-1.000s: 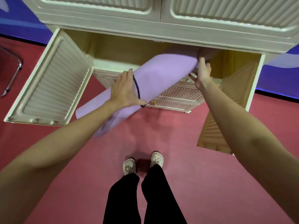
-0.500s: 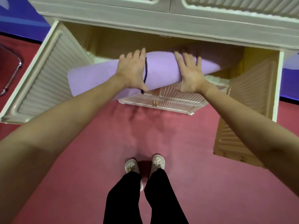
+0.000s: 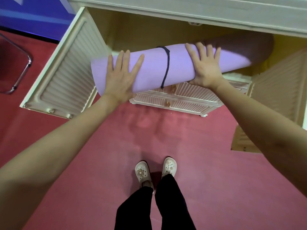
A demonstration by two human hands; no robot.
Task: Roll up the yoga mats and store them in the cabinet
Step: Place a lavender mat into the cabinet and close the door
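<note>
Mat: rolled purple yoga mat (image 3: pixel 154 67) is lying across the cabinet (image 3: pixel 132 30) opening, its right end reaching inside, its left end sticking out; a dark strap (image 3: pixel 167 67) is circling it.
Left hand (image 3: pixel 120 80): is pressing flat on the mat, fingers spread.
Right hand (image 3: pixel 205 67): is pressing on the mat right of the strap, fingers straight, thumb tucking underneath.
Doors: left door (image 3: pixel 66 72) is standing open.
Floor: red carpet (image 3: pixel 99 155) is lying under the person's white shoes (image 3: pixel 142 173).
</note>
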